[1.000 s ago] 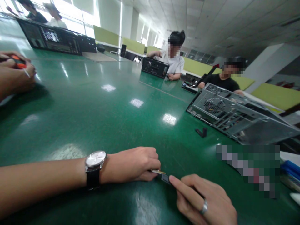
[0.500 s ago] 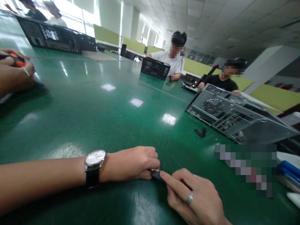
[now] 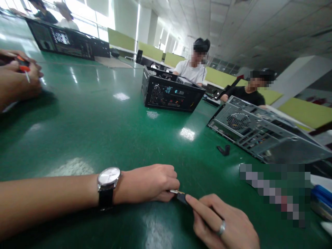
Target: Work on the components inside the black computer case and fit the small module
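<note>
Two hands meet on one small part at bottom centre of the frame, low on the green table. The part is a short dark piece with a pale metal end; too small to tell more. Your left hand lies knuckles up on the table, fingers curled in together, thumb and forefinger pinching the metal end. A watch with a white face and black strap sits on that wrist, forearm running off the left edge. Your right hand comes in from the bottom right, a ring on one finger, forefinger stretched out with its tip on the dark end of the part; the thumb is hidden under it, so you cannot tell if it pinches or only presses.

Right of centre a small black clip lies loose on the table, well apart from your hands. Behind it, at right, a grey computer case lies tilted, fan grille facing you. At centre top a black computer case stands open-topped, a person in a white shirt just behind it, another in a black shirt further right. Upper left: a long black case far off. At the left edge, another person's hands grip an orange-handled tool.
</note>
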Motion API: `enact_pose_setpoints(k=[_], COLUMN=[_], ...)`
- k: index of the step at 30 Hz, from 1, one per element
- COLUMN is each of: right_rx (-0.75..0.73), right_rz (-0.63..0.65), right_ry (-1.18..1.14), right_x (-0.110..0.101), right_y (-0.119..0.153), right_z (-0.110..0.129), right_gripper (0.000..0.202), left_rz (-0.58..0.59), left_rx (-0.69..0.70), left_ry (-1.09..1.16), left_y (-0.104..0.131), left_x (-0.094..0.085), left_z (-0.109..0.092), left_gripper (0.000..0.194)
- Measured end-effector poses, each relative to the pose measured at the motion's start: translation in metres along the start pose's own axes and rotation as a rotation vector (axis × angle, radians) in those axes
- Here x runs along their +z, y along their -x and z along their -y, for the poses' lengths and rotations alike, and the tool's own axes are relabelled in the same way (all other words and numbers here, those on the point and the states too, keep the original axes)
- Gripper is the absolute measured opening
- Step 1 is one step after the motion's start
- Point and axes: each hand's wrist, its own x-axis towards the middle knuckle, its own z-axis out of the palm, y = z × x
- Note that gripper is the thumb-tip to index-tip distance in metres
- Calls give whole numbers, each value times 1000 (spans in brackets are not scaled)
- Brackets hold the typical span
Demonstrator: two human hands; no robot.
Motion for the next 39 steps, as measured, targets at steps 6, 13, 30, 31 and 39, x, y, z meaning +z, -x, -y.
enact_pose_setpoints(k=[6,13,30,31,39], right_rx=[10,29,134,141,272], right_rz=[-5,-7,-20,-30,-125], right_ry=[-22,-21,262,246,-282], right_x=[0,0,-24,-21,34], right_y=[-4,-2,30,27,-6], right_z=[2,2,-28,-26,-16], right_gripper=[27,28,28,32,17], left_rz=[-24,-14,-125,-139,-45], left_rx=[-4,5,-67,-87,-155], left_ry=[19,24,167,161,-2], left_y=[-1,1,-2,-5,-25], left_x=[1,2,10,11,-26], left_z=[2,3,9,8,16], left_gripper=[9,8,6,8,40])
